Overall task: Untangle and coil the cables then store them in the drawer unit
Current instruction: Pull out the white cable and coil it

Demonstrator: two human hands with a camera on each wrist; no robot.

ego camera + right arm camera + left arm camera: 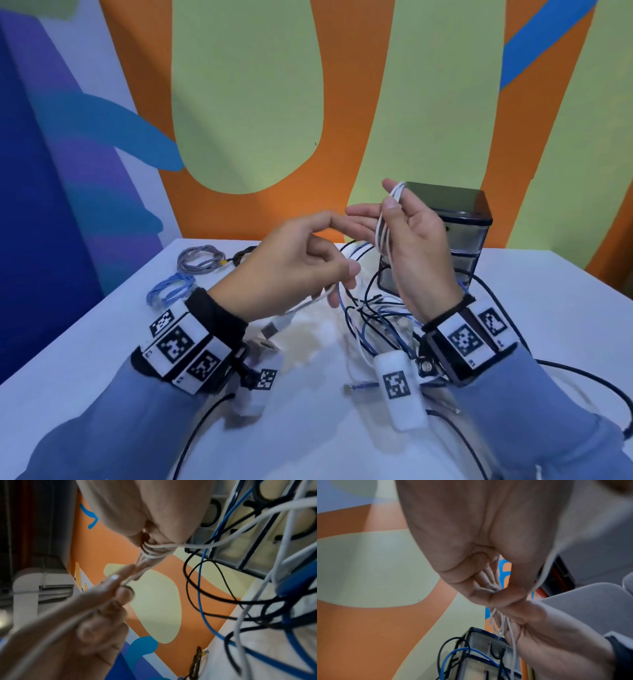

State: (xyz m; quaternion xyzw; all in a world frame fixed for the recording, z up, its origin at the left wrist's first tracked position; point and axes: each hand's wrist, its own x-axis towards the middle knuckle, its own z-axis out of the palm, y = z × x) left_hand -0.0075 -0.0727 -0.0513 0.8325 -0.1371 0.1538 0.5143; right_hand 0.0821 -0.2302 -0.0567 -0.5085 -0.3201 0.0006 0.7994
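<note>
A white cable [385,222] is wound in several loops around the fingers of my right hand [394,219], held up in front of the drawer unit [462,233], with the thumb pressing the loops. My left hand [329,270] sits just to the left and pinches the cable's free tail, which runs down to a USB plug [272,329] hanging near the left wrist. In the right wrist view the loops [154,551] sit under my right hand's fingers and the left hand's fingers [118,582] pinch the strand. The left wrist view shows the loops [502,623] in the right palm.
A tangle of black, blue and white cables [376,315] lies on the white table [102,342] below my hands, beside the drawer unit. A coiled grey cable [200,260], a coiled blue cable [171,289] and a dark braided one [243,255] lie at the far left.
</note>
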